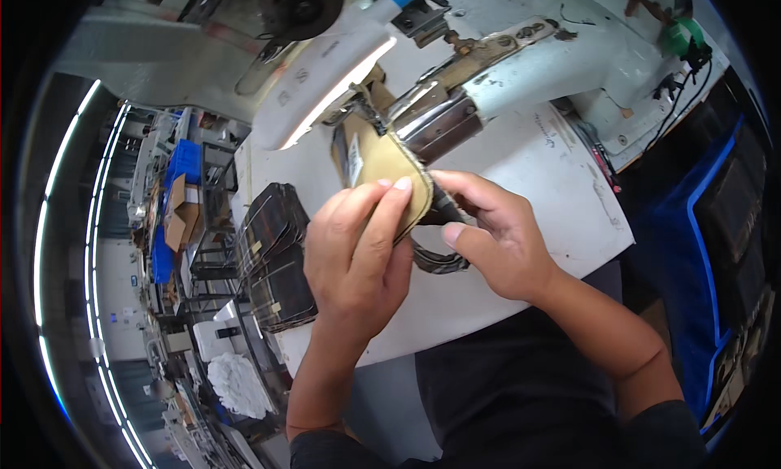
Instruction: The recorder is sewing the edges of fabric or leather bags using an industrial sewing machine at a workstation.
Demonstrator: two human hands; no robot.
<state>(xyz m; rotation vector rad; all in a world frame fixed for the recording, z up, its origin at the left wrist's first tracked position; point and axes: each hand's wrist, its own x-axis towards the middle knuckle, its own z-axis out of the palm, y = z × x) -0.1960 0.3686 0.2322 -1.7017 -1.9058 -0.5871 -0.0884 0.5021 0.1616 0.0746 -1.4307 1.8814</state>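
A tan panel [381, 158] with a rounded corner and a stitched edge reaches from my fingers up to the needle area of a sewing machine [529, 78]. My left hand [350, 249] is closed on the panel's near part, fingertips lying on its tan face and the thumb hidden beneath. A dark plaid strip [446, 202] runs along the panel's right edge. My right hand [504, 239] pinches this strip between thumb and fingers. Below, a loop of the strip [439, 262] hangs over the white table. A small white label [355, 156] lies at the panel's left side.
A lit white lamp [325, 91] hangs close above the work. Left of my hands, stacked dark plaid pieces [277, 257] lie on the white table [561, 217]. A blue-edged cloth bin [691, 225] stands right; shelves with a cardboard box [182, 213] are far left.
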